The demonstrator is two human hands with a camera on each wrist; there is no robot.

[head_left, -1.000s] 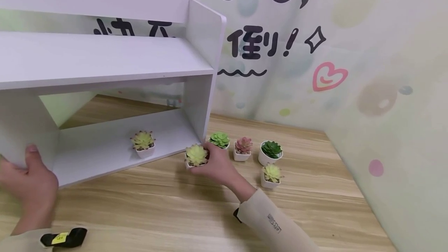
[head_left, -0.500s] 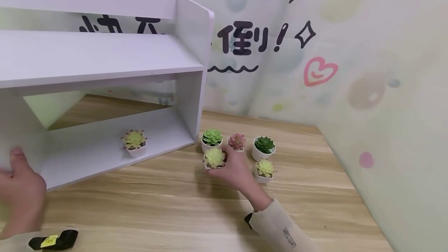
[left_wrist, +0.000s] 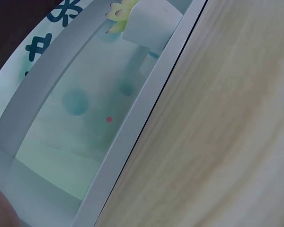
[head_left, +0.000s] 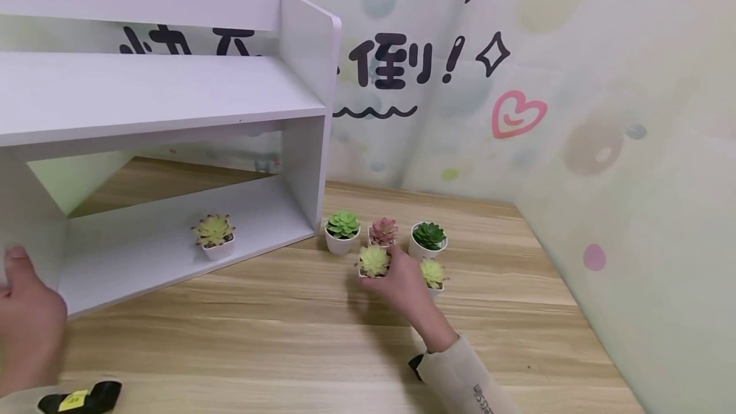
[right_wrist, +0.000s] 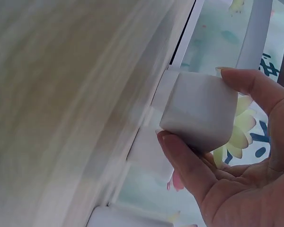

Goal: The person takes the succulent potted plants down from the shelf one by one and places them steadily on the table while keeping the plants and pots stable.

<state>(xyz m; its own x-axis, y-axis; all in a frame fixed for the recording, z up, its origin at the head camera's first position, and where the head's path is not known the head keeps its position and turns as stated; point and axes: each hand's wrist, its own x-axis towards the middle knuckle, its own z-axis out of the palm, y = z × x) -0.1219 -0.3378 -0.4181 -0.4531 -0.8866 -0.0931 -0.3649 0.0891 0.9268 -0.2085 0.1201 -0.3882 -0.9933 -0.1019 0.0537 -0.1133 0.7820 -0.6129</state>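
My right hand (head_left: 405, 283) pinches the white square pot (right_wrist: 201, 109) of a pale yellow-green succulent (head_left: 374, 262) between thumb and fingers. In the right wrist view the pot is held upright above the wood. Behind it in the head view stand a light green succulent (head_left: 342, 225), a pink one (head_left: 383, 232) and a dark green one (head_left: 429, 236). Another yellow-green succulent (head_left: 433, 273) is just right of my hand. At the left edge, my left hand (head_left: 29, 318) holds the side panel of a white shelf (head_left: 155, 123), thumb on the inner face; its other fingers are mostly hidden.
One yellow-green potted succulent (head_left: 214, 232) sits on the lower board of the shelf. The wooden table (head_left: 259, 350) extends in front and to the right. A printed wall covering (head_left: 604, 82) closes off the back and right side.
My right hand has carried the pinched succulent rightward, away from the shelf's right corner, to in front of the pink one. The view has turned slightly right; my left hand stays at the panel.
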